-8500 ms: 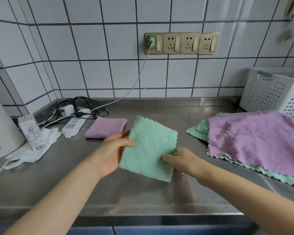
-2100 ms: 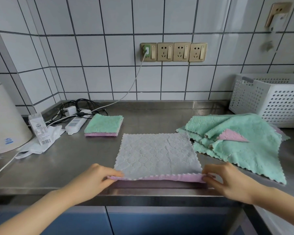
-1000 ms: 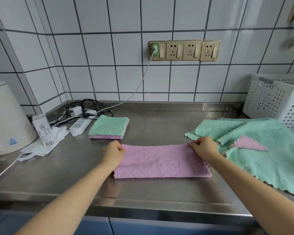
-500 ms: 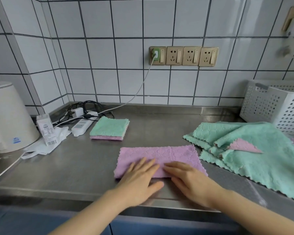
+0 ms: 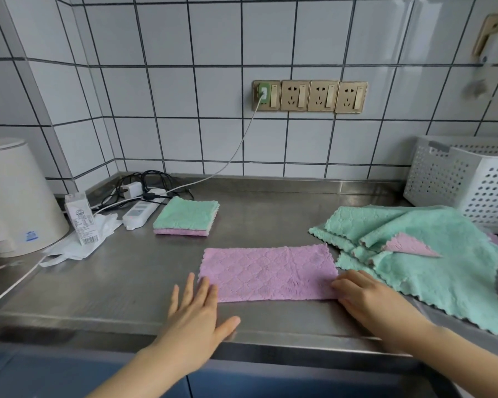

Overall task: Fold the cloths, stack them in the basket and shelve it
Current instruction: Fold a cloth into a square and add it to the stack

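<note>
A pink cloth (image 5: 268, 271), folded in half into a long strip, lies flat on the steel counter (image 5: 127, 271). My left hand (image 5: 196, 311) lies flat with straight fingers at the strip's near left corner. My right hand (image 5: 365, 294) rests on its near right end, fingers fairly straight. A small folded stack, green cloth over pink (image 5: 186, 216), sits behind to the left. A loose pile of green cloths (image 5: 414, 254) with a pink corner showing lies on the right. The white perforated basket (image 5: 466, 179) stands at the back right.
A white kettle (image 5: 15, 196) stands at the far left beside a small carton (image 5: 79, 222) and a plastic bag. A power strip (image 5: 140, 214) and tangled cables lie near the back wall. The counter's front edge runs just under my wrists.
My hands slid apart from the middle of the pink strip to its left and right ends, smoothing it flat. Before that the cloth was folded in half away from me.
</note>
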Demonstrator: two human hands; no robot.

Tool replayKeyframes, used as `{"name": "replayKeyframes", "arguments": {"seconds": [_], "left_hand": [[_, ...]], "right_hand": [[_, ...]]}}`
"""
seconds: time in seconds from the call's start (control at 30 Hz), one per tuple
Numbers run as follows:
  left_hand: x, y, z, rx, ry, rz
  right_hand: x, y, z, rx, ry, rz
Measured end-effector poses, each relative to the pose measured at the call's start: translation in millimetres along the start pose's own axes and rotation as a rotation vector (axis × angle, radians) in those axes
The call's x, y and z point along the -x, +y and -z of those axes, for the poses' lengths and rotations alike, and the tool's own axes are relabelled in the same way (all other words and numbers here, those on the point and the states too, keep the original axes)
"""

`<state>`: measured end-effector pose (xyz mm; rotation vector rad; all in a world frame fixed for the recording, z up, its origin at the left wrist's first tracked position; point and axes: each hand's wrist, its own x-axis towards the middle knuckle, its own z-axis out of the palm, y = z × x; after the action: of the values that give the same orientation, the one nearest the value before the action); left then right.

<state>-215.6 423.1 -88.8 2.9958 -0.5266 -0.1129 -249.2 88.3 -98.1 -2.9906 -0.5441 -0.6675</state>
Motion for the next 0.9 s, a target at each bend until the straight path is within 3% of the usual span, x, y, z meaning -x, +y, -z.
{"name": "replayKeyframes", "arguments": {"seconds": [0.17,0.27,0.57,0.73,0.8,0.9], "left_hand": [[-7,31,-2,0.107,0.046,-0.19],[-11,53,-3,0.151,0.07,-0.282],[-32,78,-11,0.449,0.125,-0.322],[-22,45,4,0.779,-0.058,-0.371],[-18,35,16,0.874,-0.105,-0.371],[-17,29,25,0.909,-0.105,-0.384]], "right_hand": [[-10,-5,0,0.133,0.035,-0.023],[-14,-20,12,0.085,0.057,-0.061],[-18,-88,65,-0.54,-0.05,0.107],[-27,-27,44,-0.487,0.13,-0.217],[-22,-10,24,-0.419,0.012,-0.293],[-17,-24,5,-0.427,-0.128,-0.17]]}}
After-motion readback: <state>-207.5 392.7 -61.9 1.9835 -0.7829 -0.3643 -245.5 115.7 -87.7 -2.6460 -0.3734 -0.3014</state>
